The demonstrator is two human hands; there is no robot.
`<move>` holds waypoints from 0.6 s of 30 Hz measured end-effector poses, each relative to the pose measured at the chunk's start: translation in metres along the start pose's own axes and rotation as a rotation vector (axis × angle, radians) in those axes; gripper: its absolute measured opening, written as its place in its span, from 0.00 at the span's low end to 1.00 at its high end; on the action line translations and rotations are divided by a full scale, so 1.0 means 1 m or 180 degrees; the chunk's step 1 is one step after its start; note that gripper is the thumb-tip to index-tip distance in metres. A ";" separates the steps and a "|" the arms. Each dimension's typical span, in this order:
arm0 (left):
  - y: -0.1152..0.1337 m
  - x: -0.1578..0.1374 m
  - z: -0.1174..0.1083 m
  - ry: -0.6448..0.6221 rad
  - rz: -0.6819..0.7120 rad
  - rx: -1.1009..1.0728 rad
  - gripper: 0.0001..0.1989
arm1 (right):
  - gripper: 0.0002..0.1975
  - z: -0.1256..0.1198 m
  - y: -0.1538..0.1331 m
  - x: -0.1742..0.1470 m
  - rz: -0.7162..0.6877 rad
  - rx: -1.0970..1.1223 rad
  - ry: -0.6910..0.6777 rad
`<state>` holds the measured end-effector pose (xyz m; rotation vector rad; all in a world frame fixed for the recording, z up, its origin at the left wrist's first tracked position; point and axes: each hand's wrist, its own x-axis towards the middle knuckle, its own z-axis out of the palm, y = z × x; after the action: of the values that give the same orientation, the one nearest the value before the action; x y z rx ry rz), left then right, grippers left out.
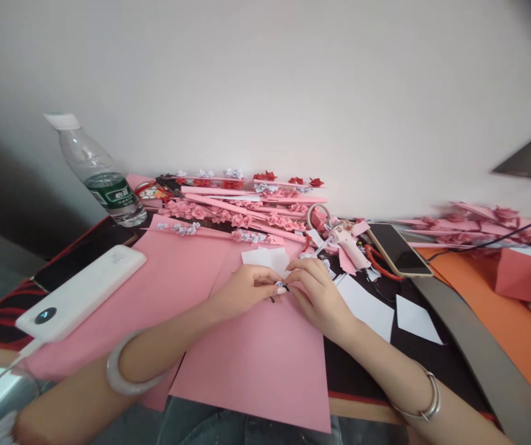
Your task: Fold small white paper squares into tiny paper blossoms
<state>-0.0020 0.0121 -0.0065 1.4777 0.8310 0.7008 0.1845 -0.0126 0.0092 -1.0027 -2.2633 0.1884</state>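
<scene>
Over the pink paper sheets [256, 364], both my hands meet at a small white folded paper piece [280, 283]. My left hand [246, 289] pinches it between thumb and fingertips. From the other side, the curled fingers of my right hand [323, 296] close on the same piece. A thin dark thing shows at the fingertips, too small to name. Just behind the hands lie white paper squares [265, 258]. Pink stems with pale paper flowers [249, 237] rest farther back, and a pink glue gun [351, 246] lies beyond my right hand.
A white power bank [82, 293] with a cable and a water bottle [102, 176] stand left. Many paper flowers [242, 216] line the wall. To the right are a phone [399, 248], white paper [416, 319], a grey strip [469, 346] and orange paper [501, 315].
</scene>
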 end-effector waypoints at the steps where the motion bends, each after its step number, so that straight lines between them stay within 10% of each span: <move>1: 0.000 0.000 0.000 0.0001 0.0007 0.0009 0.08 | 0.09 0.000 0.000 0.000 0.0004 0.0002 0.0006; 18: 0.004 -0.002 0.001 0.0032 -0.0016 0.0042 0.08 | 0.08 0.001 0.002 0.000 -0.0003 0.0009 0.0006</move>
<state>-0.0014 0.0099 -0.0027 1.4845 0.8479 0.7007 0.1849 -0.0110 0.0074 -0.9999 -2.2612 0.1901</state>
